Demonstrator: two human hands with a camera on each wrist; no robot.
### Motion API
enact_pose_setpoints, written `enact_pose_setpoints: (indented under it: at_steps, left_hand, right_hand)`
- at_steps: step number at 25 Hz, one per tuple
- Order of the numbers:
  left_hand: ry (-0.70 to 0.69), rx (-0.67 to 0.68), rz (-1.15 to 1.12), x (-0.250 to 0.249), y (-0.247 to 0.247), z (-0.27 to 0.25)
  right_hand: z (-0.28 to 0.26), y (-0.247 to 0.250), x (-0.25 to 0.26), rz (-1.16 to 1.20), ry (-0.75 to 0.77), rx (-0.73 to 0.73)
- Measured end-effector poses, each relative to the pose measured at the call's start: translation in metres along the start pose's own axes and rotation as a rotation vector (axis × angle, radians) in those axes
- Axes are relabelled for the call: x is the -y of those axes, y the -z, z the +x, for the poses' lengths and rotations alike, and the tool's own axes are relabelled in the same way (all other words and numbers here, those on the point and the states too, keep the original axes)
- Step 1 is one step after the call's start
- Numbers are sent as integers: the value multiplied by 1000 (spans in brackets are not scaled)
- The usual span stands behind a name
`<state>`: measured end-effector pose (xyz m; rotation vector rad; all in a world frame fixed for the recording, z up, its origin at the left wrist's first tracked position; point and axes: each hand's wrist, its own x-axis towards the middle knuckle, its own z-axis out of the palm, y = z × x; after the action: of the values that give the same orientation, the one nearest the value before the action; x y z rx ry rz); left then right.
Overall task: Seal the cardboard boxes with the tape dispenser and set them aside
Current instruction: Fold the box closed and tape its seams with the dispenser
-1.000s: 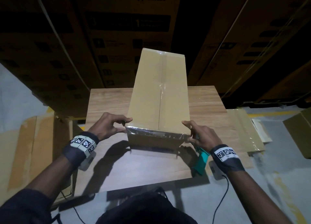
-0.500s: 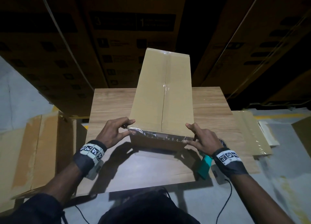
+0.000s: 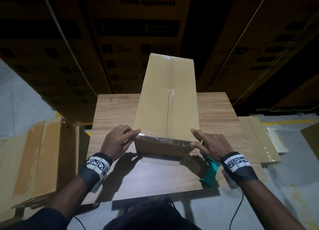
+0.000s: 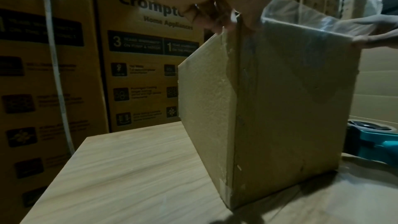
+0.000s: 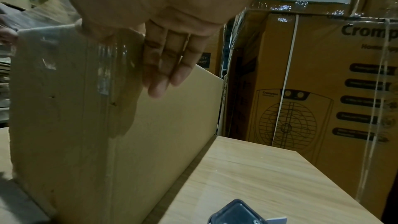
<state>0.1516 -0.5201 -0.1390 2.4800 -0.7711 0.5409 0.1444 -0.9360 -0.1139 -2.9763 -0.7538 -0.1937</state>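
A tall plain cardboard box (image 3: 165, 100) stands on the wooden table (image 3: 112, 112), with clear tape along its top centre seam. A clear tape strip (image 3: 165, 141) runs across its near top edge and, in the left wrist view, the strip (image 4: 312, 18) stands up off that edge. My left hand (image 3: 136, 133) pinches the strip's left end at the near left corner. My right hand (image 3: 193, 137) pinches the right end at the near right corner, its other fingers (image 5: 163, 67) hanging straight down the box's side. The teal tape dispenser (image 3: 209, 172) lies on the table under my right wrist.
Large printed appliance cartons (image 3: 138, 40) are stacked close behind the table. An open cardboard box (image 3: 43, 160) stands on the floor at the left. Flattened cardboard (image 3: 259, 140) lies on the floor at the right, with another box (image 3: 310, 138) at the far right edge.
Both hands stay at the box's near top corners with the tape strip between them. The right hand's forefinger and thumb have stretched out straighter along the corner. The box has not moved.
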Motion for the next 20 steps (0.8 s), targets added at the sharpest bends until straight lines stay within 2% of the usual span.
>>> enact_pose_setpoints:
  at_steps: [2,6,13,17,20]
  left_hand:
    - [-80,-52,59,-4,2,0]
    - [-91,-49,3,-6,3,1]
    - [-74,-79,-75,-5,6,3]
    - [-136,72,34,-19,18,13]
    - [-104,262,-73,-47,17,27]
  right_hand:
    - [-3,2,5,-36,42,-83]
    - [-5,7,16,-50,107,-187]
    - [-14,6,18,4,90,-211]
    - [-17,19,28,-36,107,-234]
    - [-1,28,55,171,26,-226]
